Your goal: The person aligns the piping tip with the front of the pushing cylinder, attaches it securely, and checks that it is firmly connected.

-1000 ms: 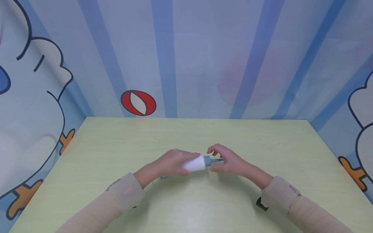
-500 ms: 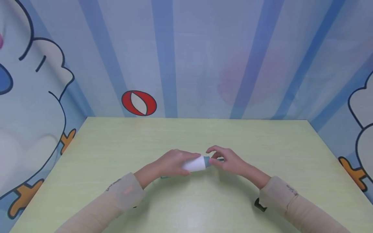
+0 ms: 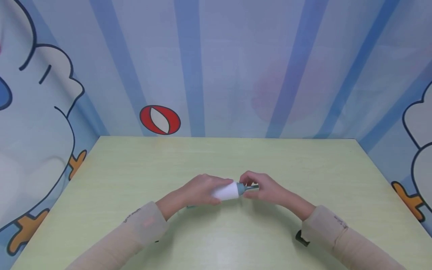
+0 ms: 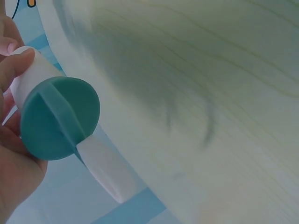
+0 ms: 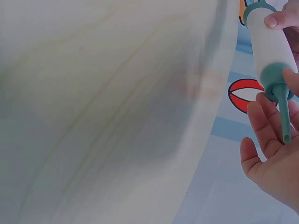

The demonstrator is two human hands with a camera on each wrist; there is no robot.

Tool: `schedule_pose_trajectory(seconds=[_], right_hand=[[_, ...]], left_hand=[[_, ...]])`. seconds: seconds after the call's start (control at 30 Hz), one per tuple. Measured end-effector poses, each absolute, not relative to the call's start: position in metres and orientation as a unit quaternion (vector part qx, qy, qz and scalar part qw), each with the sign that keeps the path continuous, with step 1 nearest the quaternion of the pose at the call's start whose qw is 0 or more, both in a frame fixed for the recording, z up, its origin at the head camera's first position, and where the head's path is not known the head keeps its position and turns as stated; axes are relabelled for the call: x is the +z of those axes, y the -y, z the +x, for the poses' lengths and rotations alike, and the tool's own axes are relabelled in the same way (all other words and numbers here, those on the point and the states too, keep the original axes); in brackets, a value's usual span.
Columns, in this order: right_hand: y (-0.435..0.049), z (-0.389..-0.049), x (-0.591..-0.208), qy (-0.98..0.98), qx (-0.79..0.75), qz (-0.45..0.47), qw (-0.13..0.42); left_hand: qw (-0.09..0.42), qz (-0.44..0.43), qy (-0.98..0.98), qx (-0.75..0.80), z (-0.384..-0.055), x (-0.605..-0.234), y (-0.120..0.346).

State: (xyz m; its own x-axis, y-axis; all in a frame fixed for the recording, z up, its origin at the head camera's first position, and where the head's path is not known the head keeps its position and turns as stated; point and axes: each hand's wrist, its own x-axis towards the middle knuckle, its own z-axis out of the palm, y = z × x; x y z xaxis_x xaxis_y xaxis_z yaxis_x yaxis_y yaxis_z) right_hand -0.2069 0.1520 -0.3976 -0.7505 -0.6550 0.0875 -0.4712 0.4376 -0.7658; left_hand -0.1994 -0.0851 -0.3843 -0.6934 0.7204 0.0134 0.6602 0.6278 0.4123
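Note:
A white bottle (image 3: 227,191) with a teal nozzle cap (image 3: 240,188) and a thin spout (image 5: 284,116) lies roughly sideways in the air above the table. My left hand (image 3: 201,189) grips its white body. In the left wrist view its other end is a round teal base (image 4: 60,119) with a ridge across it and a white flap (image 4: 105,168) at the edge. My right hand (image 3: 266,187) is at the nozzle end, fingers curled, fingertips and thumb about the cap. In the right wrist view the spout points down towards the right palm.
A pale wooden table (image 3: 216,240) lies under both hands. Behind it stands a blue striped backdrop (image 3: 229,75) with a printed red and white ball (image 3: 160,120). A dark strap end (image 3: 302,238) hangs from the right sleeve (image 3: 324,227).
The right thumb came up onto the nozzle cap, then drew lower again, while the fingers curled down onto the cap. The left hand and bottle have stayed nearly still.

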Motion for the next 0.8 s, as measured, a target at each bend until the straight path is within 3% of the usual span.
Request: schedule_pose_trajectory(seconds=[0.33, 0.57, 0.8], right_hand=[[-0.1535, -0.2092, -0.3955, -0.839, -0.425, -0.304, 0.152], [-0.1536, -0.2067, -0.3948, -0.851, -0.388, -0.34, 0.095], [-0.1502, -0.2029, -0.3942, -0.853, -0.383, -0.346, 0.08]], left_hand=[[0.062, 0.389, -0.9, 0.186, -0.198, -0.3833, 0.0838], [0.068, 0.381, -0.903, 0.186, -0.1991, -0.3834, 0.0858], [0.078, 0.388, -0.897, 0.199, -0.1972, -0.383, 0.084]])
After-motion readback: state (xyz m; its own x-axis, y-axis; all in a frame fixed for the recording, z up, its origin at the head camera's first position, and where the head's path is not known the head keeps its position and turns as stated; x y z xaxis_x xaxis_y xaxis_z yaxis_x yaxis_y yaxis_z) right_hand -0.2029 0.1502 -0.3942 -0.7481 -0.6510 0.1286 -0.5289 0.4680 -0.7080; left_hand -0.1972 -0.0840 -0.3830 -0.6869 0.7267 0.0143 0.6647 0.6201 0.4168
